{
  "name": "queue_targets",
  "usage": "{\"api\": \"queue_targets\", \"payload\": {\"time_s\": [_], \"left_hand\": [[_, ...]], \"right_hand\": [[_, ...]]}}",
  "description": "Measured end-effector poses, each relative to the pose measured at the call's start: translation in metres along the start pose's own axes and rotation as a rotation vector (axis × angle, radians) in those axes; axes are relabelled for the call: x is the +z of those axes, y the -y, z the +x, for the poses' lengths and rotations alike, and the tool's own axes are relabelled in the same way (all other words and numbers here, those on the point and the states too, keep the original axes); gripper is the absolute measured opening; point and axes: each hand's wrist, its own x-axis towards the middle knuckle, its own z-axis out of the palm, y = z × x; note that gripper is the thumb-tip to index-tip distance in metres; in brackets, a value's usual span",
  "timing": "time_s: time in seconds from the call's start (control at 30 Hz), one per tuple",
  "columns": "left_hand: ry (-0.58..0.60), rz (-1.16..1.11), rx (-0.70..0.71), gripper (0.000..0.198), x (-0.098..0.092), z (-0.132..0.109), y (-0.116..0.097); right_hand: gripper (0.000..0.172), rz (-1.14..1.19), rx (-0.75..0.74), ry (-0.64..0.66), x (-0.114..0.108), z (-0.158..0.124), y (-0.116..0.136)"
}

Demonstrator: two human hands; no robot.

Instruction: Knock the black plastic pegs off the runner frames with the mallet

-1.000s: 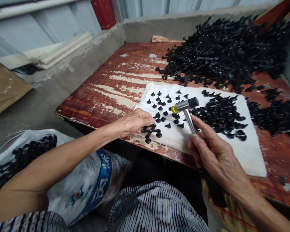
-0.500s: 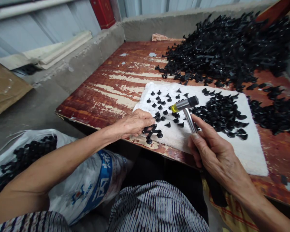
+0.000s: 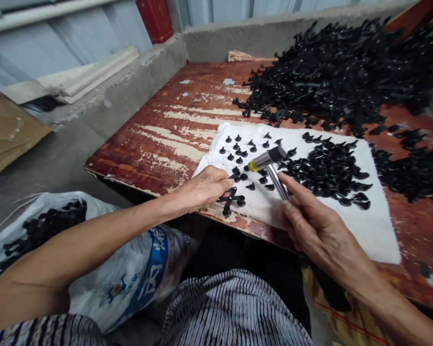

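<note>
My left hand [image 3: 209, 187] is closed on a black jointed part [image 3: 232, 198] with round feet, at the front left edge of a white cloth [image 3: 375, 230]. My right hand [image 3: 313, 218] grips a hammer [image 3: 268, 158] with a silver head, one yellow face and one black face. The hammer head hangs over the cloth, just right of the black part, its yellow face toward my left hand. Several small black pegs [image 3: 239, 153] stand spread out on the left of the cloth. A heap of black pieces [image 3: 332, 166] lies on its right half.
A large pile of black parts [image 3: 339, 72] covers the back right of the worn red table [image 3: 140, 144], with more pieces [image 3: 414, 168] right of the cloth. A white sack [image 3: 137, 269] with black parts stands at lower left. Concrete ledges [image 3: 220, 43] border the table.
The hammer head has moved left and slightly down, closer to my left hand. My left hand and the black part have shifted slightly right.
</note>
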Motion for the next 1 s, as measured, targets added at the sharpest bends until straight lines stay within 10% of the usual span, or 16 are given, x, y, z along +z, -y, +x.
{"api": "queue_targets", "payload": {"time_s": [1.0], "left_hand": [[0.246,0.234,0.121,0.031,-0.037,0.025,-0.004]], "right_hand": [[0.056,-0.289,-0.296,0.016,-0.006,0.009,0.015]]}}
